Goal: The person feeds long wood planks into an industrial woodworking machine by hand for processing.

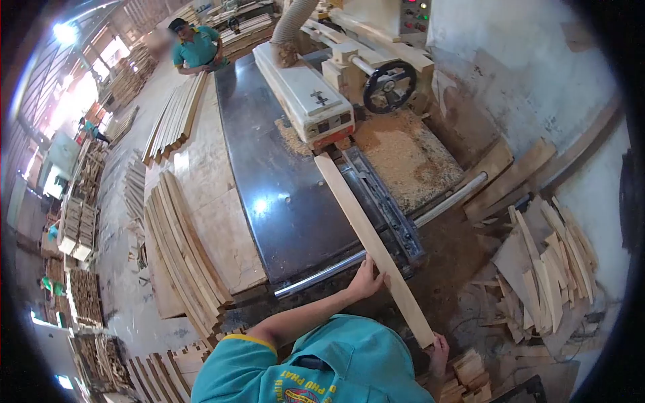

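Note:
A long, pale wooden board point(373, 245) lies at a slant over the dark metal machine table point(269, 221), its far end at the front of the white saw housing point(306, 97). Along the board's left edge, past the table's near edge, my left hand point(366, 279) grips it with fingers and thumb. My right hand point(439, 350) holds the near end, close to my body. Just right of the board runs a dark metal fence point(383, 201). The blade is hidden under the housing.
Curved boards point(181, 248) and straight boards point(176, 117) lie on the side table at left. A co-worker point(197, 47) stands at its far end. Sawdust point(403, 158) covers the right side of the machine, below a black handwheel point(390, 86). Offcuts point(547, 269) are heaped at right.

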The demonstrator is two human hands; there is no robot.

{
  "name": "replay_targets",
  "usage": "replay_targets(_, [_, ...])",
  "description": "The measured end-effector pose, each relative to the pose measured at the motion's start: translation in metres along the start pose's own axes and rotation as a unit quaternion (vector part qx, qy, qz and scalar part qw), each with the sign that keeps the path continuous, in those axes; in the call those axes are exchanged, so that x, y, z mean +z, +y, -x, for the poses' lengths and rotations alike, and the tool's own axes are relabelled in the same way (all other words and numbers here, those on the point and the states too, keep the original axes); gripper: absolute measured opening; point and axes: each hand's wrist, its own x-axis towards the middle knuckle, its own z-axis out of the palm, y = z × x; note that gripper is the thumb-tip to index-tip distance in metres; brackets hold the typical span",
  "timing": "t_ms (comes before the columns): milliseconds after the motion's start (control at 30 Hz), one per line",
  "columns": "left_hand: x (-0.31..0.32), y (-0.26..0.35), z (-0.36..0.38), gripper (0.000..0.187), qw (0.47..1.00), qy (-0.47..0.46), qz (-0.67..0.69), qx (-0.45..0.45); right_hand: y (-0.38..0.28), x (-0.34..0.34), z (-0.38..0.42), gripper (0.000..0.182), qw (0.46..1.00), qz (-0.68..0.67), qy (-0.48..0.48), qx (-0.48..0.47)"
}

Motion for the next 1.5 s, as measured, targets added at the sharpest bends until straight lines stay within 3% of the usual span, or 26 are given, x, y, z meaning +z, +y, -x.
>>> replay_targets(167, [0.022, 0.002, -0.024, 0.073, 0.997, 0.045, 0.023, 0.051, 0.011, -0.001, -0.006, 0.032, 0.997, -0.03, 0.057, -0.051])
replay_targets(267, [0.026, 0.011, -0.035, 0.07, 0.999, 0.025, 0.02, 0.011, -0.018, 0.012, 0.001, 0.032, 0.994, -0.054, 0.07, -0.06])
replay_targets(467, [0.039, -0.007, -0.053, 0.075, 0.989, 0.113, -0.055, 0.073, -0.032, 0.022, -0.006, 0.034, 0.996, -0.057, 0.06, -0.027])
replay_targets(533, [0.034, -0.007, -0.062, 0.082, 0.987, 0.103, -0.122, -0.004, -0.039, 0.031, -0.011, 0.037, 0.998, -0.049, 0.042, -0.028])
replay_targets(867, [-0.032, -0.007, -0.129, 0.094, 0.951, 0.144, -0.255, -0.098, -0.05, 0.097, -0.076, 0.037, 0.993, -0.052, -0.085, -0.069])
replay_targets(1000, [-0.064, -0.02, -0.163, 0.097, 0.952, 0.14, -0.245, -0.117, -0.07, 0.135, -0.099, 0.037, 0.995, -0.052, -0.076, -0.025])
replay_targets(1067, [-0.077, -0.025, -0.175, 0.089, 0.953, 0.136, -0.239, -0.127, -0.081, 0.149, -0.101, 0.037, 0.993, -0.072, -0.09, -0.028])
replay_targets(1133, [-0.087, -0.032, -0.187, 0.098, 0.948, 0.159, -0.251, -0.116, -0.079, 0.165, -0.115, 0.037, 0.995, -0.062, -0.08, -0.024])
replay_targets(1333, [-0.128, -0.051, -0.225, 0.1, 0.957, 0.151, -0.215, -0.126, -0.098, 0.206, -0.126, 0.036, 0.999, -0.018, -0.049, 0.003])
replay_targets(1500, [-0.157, -0.061, -0.236, 0.094, 0.956, 0.14, -0.215, -0.138, -0.115, 0.232, -0.125, 0.045, 0.992, 0.047, -0.105, 0.052])
